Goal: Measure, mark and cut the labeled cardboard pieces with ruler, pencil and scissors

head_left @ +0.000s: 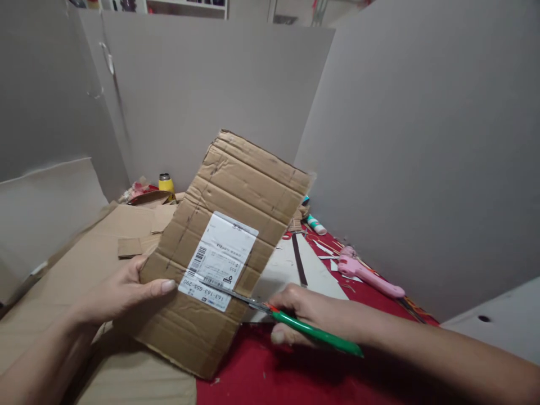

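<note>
A creased piece of corrugated cardboard (219, 247) is held up off the table, tilted, with a white shipping label (219, 261) stuck on its face. The left hand (122, 292) grips its left edge, thumb laid flat across the front. The right hand (312, 315) is wrapped around a green-handled craft knife (312, 331), whose thin metal blade (236, 297) lies against the cardboard just below the label, entering from the right edge.

The risk, to my eye, is the thumb: it sits roughly in line with the blade, so a sudden slip through the soft fluting could carry the edge towards it. The board is also unsupported in the air, so it may buckle or tear raggedly along an old fold instead of parting cleanly.

The cardboard is matt brown, ribbed and dented, its edges frayed. Beneath lie larger flat sheets of cardboard (84, 264) and a red table cover (270, 371) strewn with scraps. Further off rest a pink glue gun (367, 273), a white glue bottle (315, 224) lying on its side and a yellow container (166, 183), all ringed by smooth grey partition boards (422, 140).
</note>
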The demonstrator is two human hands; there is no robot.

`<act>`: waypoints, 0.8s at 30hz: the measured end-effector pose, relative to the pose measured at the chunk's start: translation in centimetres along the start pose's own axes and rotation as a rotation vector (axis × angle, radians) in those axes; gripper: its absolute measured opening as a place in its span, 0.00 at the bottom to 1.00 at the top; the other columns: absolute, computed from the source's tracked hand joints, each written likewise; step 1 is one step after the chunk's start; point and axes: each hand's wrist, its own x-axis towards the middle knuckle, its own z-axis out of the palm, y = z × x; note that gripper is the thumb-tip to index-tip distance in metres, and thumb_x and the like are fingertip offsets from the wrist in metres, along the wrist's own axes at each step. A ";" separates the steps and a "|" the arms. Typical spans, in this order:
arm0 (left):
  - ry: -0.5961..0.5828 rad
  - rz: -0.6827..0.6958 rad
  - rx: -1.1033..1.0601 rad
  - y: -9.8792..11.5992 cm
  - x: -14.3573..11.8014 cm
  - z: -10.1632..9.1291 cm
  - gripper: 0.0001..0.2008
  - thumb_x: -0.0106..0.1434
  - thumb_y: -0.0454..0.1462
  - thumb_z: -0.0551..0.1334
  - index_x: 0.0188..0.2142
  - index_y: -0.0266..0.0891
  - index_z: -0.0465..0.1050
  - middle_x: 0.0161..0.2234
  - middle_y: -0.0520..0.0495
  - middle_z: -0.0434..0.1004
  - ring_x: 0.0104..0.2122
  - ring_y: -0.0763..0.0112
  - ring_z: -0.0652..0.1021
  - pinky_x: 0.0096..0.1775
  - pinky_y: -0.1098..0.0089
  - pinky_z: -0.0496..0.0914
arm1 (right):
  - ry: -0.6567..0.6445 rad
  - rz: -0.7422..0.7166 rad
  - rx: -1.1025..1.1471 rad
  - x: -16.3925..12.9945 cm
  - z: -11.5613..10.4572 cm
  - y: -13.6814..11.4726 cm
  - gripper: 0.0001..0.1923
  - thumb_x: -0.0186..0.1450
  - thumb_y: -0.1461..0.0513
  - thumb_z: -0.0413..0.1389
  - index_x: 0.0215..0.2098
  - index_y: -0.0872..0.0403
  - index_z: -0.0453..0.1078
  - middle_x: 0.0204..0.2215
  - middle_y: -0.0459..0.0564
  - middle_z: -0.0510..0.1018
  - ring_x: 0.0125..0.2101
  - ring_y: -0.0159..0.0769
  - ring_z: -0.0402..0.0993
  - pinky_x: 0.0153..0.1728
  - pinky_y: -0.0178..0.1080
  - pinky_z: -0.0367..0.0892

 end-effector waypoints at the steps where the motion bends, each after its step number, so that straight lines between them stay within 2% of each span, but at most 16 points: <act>1: -0.010 0.007 0.001 0.0 0.0 -0.1 0.29 0.57 0.45 0.71 0.57 0.46 0.72 0.44 0.43 0.84 0.40 0.53 0.83 0.43 0.59 0.78 | -0.002 0.005 -0.011 -0.1 0.0 -0.1 0.33 0.61 0.35 0.52 0.27 0.58 0.68 0.20 0.47 0.70 0.21 0.29 0.63 0.21 0.32 0.58; 7: 0.014 0.030 -0.049 0.1 0.0 0.4 0.26 0.56 0.43 0.71 0.54 0.46 0.73 0.47 0.47 0.83 0.42 0.53 0.83 0.44 0.59 0.78 | -0.044 -0.031 -0.064 -0.4 -0.3 -0.7 0.35 0.62 0.34 0.48 0.30 0.58 0.68 0.22 0.46 0.69 0.22 0.30 0.62 0.23 0.32 0.58; 14: 0.174 0.097 -0.098 0.0 -0.4 2.1 0.23 0.53 0.43 0.72 0.49 0.49 0.75 0.41 0.57 0.85 0.40 0.55 0.83 0.41 0.64 0.78 | -0.189 -0.243 -0.041 -0.8 -1.0 -0.9 0.44 0.66 0.33 0.30 0.32 0.60 0.69 0.25 0.51 0.69 0.27 0.35 0.66 0.29 0.36 0.65; 19: 0.191 0.089 -0.091 0.0 -0.4 2.3 0.26 0.50 0.44 0.73 0.49 0.47 0.76 0.39 0.54 0.85 0.40 0.53 0.83 0.40 0.64 0.78 | -0.112 -0.196 -0.211 -1.2 -0.6 -1.1 0.43 0.66 0.33 0.31 0.34 0.59 0.69 0.27 0.53 0.71 0.26 0.35 0.65 0.28 0.38 0.65; 24: 0.131 0.050 -0.074 -0.3 -0.3 2.1 0.26 0.52 0.45 0.73 0.51 0.45 0.76 0.39 0.49 0.85 0.41 0.53 0.83 0.39 0.64 0.78 | -0.067 -0.128 -0.290 -1.2 -0.5 -1.4 0.42 0.66 0.33 0.33 0.35 0.60 0.70 0.28 0.55 0.72 0.25 0.36 0.65 0.27 0.38 0.65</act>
